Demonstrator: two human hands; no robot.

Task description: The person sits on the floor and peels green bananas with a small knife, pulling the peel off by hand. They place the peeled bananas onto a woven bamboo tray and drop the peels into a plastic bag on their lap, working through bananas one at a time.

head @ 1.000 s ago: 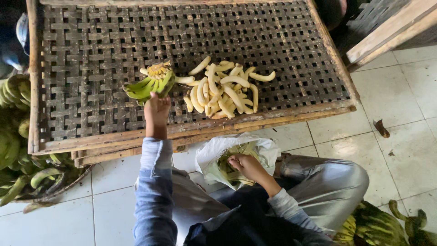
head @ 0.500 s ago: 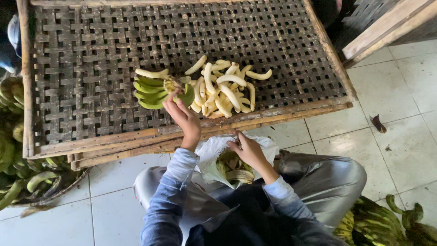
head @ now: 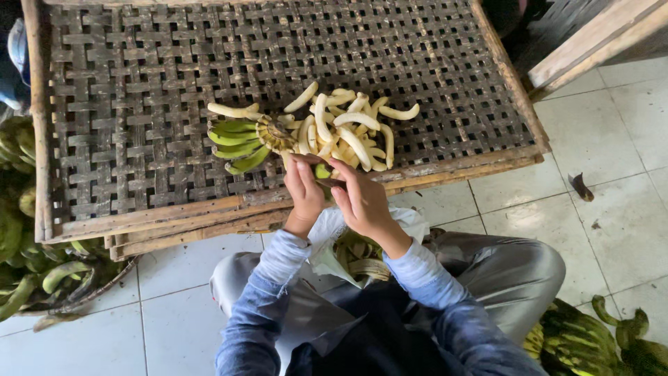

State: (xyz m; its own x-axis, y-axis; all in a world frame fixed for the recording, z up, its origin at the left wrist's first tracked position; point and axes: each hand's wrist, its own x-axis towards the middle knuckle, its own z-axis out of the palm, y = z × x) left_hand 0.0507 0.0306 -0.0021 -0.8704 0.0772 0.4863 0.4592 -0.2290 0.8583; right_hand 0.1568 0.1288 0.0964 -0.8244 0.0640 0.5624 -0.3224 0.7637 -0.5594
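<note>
A woven bamboo tray [head: 139, 90] lies in front of me on the floor. On it sit a bunch of green bananas [head: 236, 143] and a heap of peeled pale bananas [head: 344, 122]. Both hands meet at the tray's near edge. My left hand [head: 304, 191] and my right hand [head: 362, 202] together hold one small green banana [head: 323, 171], mostly hidden between the fingers. A white bag of banana peels [head: 355, 251] rests on my lap, below my wrists.
Green banana bunches [head: 21, 230] are piled on the floor at the left, and more green bananas [head: 591, 341] lie at the lower right. A wooden plank [head: 591, 42] stands at the upper right. A dark scrap [head: 579, 186] lies on the white tiles.
The left hand let go of the green bunch on the tray and drew back to the near edge. The right hand rose from the bag of peels to join it on a small banana.
</note>
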